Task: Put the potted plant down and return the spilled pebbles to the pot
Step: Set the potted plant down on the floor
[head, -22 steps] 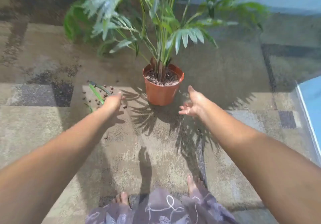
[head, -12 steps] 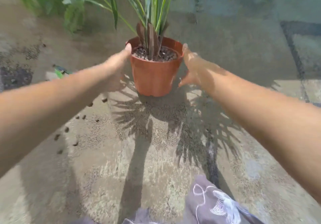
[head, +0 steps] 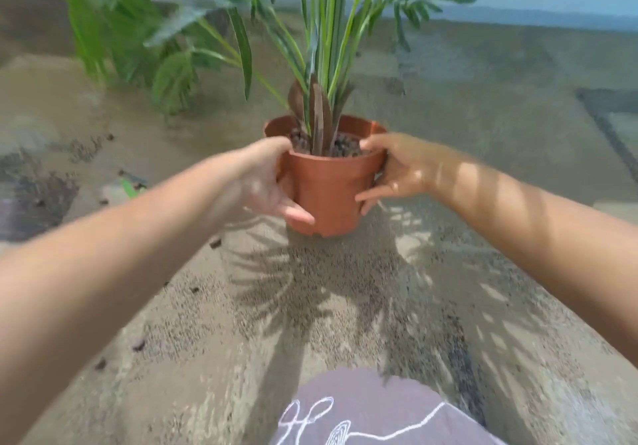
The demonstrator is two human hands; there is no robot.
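- Pot (head: 329,196): frame centre, upright, plant (head: 321,47) rising from it.
- Left hand (head: 266,182) and right hand (head: 397,168): clamped on opposite pot sides.
- Pebbles (head: 138,344): scattered on floor (head: 345,324), lower left.

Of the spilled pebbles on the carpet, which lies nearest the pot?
The dark pebble just left of the pot base, below the left hand; the others lie farther off.

Single head-worn view, facing forward and down, close over both forearms and carpet (head: 345,306), seemingly motion-blurred
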